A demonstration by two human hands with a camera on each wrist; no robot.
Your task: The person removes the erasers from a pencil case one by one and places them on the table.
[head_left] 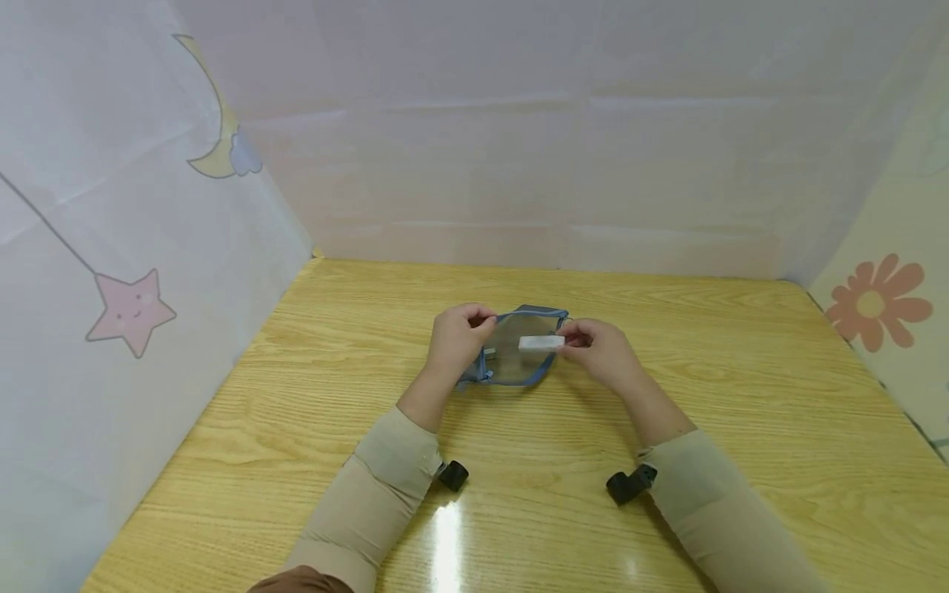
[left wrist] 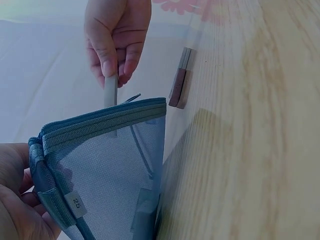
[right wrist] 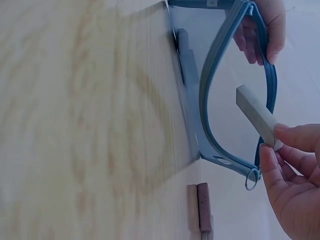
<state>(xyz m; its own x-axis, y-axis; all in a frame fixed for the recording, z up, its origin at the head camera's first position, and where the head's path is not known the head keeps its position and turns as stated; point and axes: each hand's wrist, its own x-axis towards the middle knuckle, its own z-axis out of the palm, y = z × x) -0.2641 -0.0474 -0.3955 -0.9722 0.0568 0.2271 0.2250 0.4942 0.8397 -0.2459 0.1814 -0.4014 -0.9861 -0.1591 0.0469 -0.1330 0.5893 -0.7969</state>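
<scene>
A blue-edged mesh zip pouch [head_left: 511, 362] stands on the table with its mouth spread, as the right wrist view shows. My left hand [head_left: 457, 339] pinches the pouch's rim at one end, beside a small "25" tag [left wrist: 76, 204]. Between thumb and fingers, my right hand [head_left: 602, 352] holds a pale rectangular stick [right wrist: 256, 112] by one end. The stick's far end points into the pouch mouth. Through the mesh, a blocky piece [left wrist: 145, 215] shows dimly at the bottom of the pouch; its kind is unclear.
On the wooden table [head_left: 311, 461], a dark maroon stick [left wrist: 177, 87] lies against a grey one [left wrist: 186, 57], near the pouch's ring-pull end. Printed cloth walls [head_left: 519, 181] rise behind the table and along its sides.
</scene>
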